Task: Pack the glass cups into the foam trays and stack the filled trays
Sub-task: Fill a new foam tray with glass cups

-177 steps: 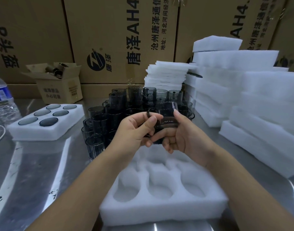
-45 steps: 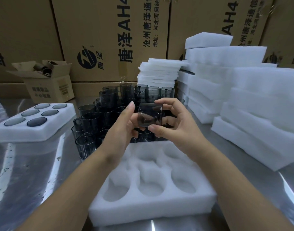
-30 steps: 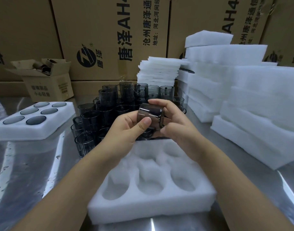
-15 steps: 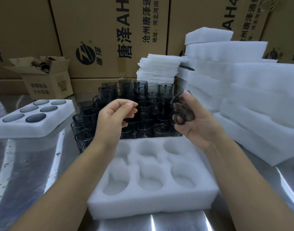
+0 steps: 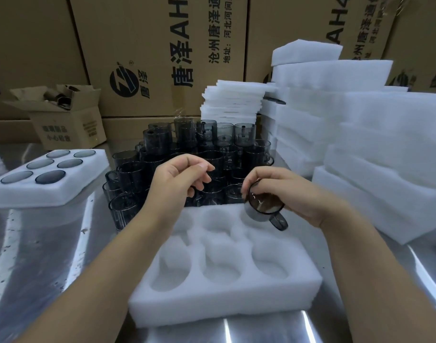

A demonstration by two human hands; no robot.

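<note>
cup (image 5: 262, 206): smoky glass, in right hand (image 5: 286, 191), tilted, handle toward 5 o'clock, above foam tray (image 5: 224, 303) far-right pocket
right hand: fingers curled round cup's rim from above
left hand (image 5: 177, 179): 9 o'clock of cup, apart from it, fingers loosely curled, empty
spare cups (image 5: 187, 149): clustered on bench (image 5: 51, 243), 12 o'clock of foam tray

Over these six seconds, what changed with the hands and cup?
The left hand let go of the cup; the right hand alone now holds it and has brought it down, tilted, toward the far right pocket of the empty tray. The filled tray and the standing cups stayed put.
</note>
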